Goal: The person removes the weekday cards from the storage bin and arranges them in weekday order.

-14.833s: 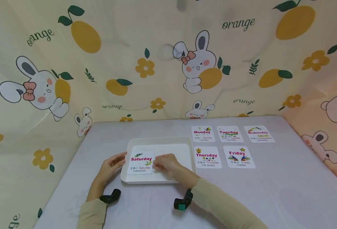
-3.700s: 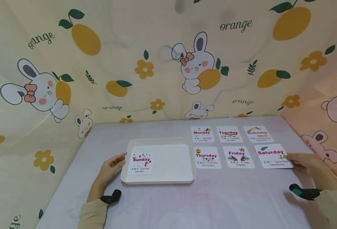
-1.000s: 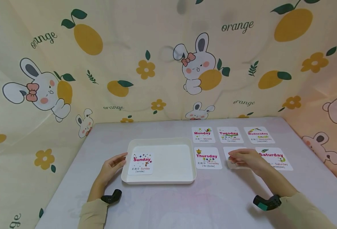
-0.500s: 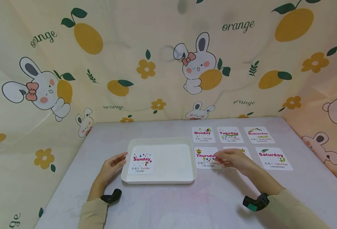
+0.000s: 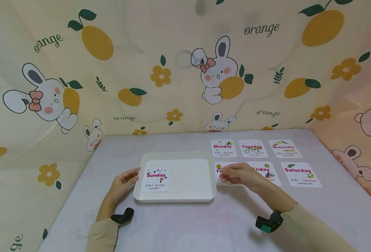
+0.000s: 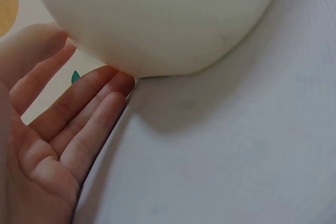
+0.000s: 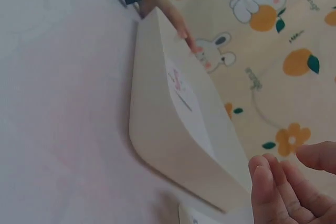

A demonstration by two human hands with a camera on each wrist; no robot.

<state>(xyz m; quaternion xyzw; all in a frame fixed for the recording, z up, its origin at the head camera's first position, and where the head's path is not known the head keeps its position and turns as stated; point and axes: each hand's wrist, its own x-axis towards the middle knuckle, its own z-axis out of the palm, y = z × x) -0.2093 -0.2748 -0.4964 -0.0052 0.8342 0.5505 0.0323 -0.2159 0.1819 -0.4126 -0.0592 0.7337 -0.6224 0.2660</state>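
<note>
Fingertips of my left hand [image 5: 120, 187] touch the left side of a white tray [image 5: 191, 178]; in the left wrist view its extended fingers [image 6: 89, 145] meet the tray's underside edge. Inside the tray, at its left, lies a Sunday card [image 5: 155, 180]. My right hand [image 5: 242, 176] holds nothing and hovers right of the tray, covering most of the Thursday card [image 5: 218, 179] and part of the Friday card [image 5: 268, 169]. Its thumb and fingers stand apart in the right wrist view, near the tray wall [image 7: 152, 103].
A Saturday card [image 5: 301, 175] ends the lower row at the right. Behind that row lie the Monday card [image 5: 224, 148], Tuesday card [image 5: 253, 148] and Wednesday card [image 5: 285, 148]. A patterned cloth [image 5: 172, 42] stands behind the pale table [image 5: 185, 227].
The Saturday card went from the tray to the lower row's right end, and my right hand let go of it. The hand then moved left past Friday to Thursday. My left hand stayed put.
</note>
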